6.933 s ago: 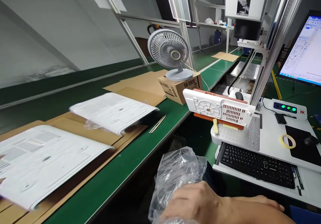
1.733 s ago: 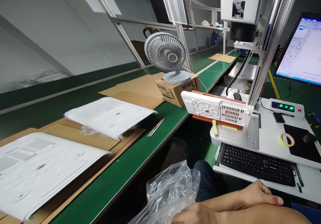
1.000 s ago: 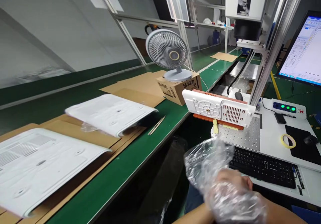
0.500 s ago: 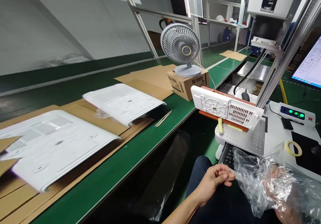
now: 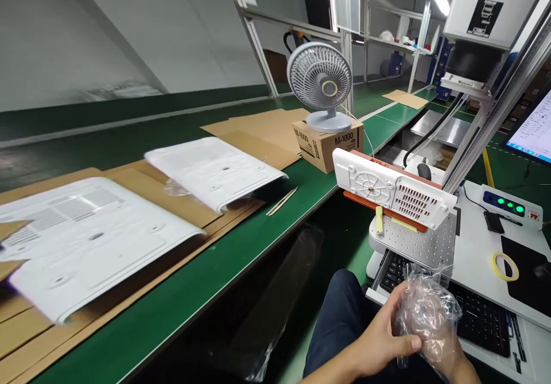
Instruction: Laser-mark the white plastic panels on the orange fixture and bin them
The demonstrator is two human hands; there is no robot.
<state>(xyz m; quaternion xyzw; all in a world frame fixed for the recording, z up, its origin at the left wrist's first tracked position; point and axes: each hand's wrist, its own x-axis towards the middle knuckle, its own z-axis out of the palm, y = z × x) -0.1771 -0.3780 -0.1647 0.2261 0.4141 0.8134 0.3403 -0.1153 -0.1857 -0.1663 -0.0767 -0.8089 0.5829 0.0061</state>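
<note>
A crumpled clear plastic bag [image 5: 429, 309] is bunched between my two hands, above my lap. My left hand [image 5: 383, 338] presses on its left side, thumb in front and fingers curled behind. Through the film my right hand [image 5: 451, 355] shows on the other side, closed round the plastic; its fingers are partly hidden by glare and folds. Just beyond, a white plastic housing panel [image 5: 390, 192] with a round grille and a slotted vent stands on an orange holder [image 5: 361, 201] over a perforated metal plate [image 5: 430, 236].
A keyboard [image 5: 482, 321] lies on a pulled-out tray. Yellow tape [image 5: 504, 267] and a control box [image 5: 511, 205] sit on the white bench. Leftward, white panels [image 5: 103, 240] lie on cardboard along the green conveyor [image 5: 241, 246]. A fan [image 5: 329, 88] stands on a carton [image 5: 327, 146].
The plastic bag has been gathered from a loose spread into a compact bunch. My left hand has moved right and down onto it. The view has shifted slightly.
</note>
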